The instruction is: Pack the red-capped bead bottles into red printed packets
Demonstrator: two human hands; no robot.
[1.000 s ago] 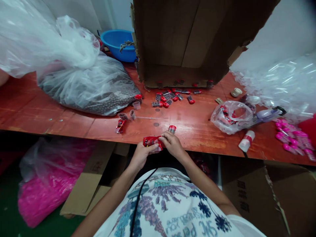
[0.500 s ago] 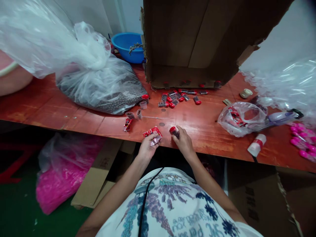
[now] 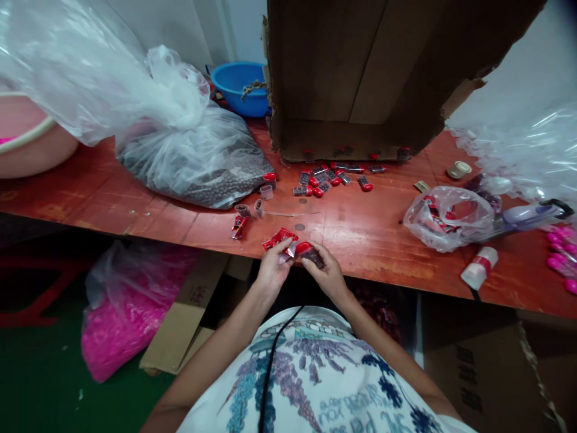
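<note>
Near the table's front edge, my left hand [image 3: 273, 268] grips red printed packets [image 3: 280, 238]. Beside it, my right hand [image 3: 330, 273] is closed on a small clear bottle [image 3: 314, 256] of dark beads with a red cap, the capped end tilted toward the packets. Another red packet [image 3: 239, 227] lies to the left, near small clear cups [image 3: 258, 208]. Several capped bottles [image 3: 317, 191] are scattered behind my hands, in front of the cardboard box.
A large bag of dark beads [image 3: 202, 162] sits on the left, with a blue basin [image 3: 241, 90] behind. An open cardboard box [image 3: 356, 141] stands at the back. A plastic bag [image 3: 446, 237] and white roll [image 3: 480, 268] lie right.
My right hand has moved left with the bottle, bringing it close beside the packets in my left hand. The whole view has shifted slightly.
</note>
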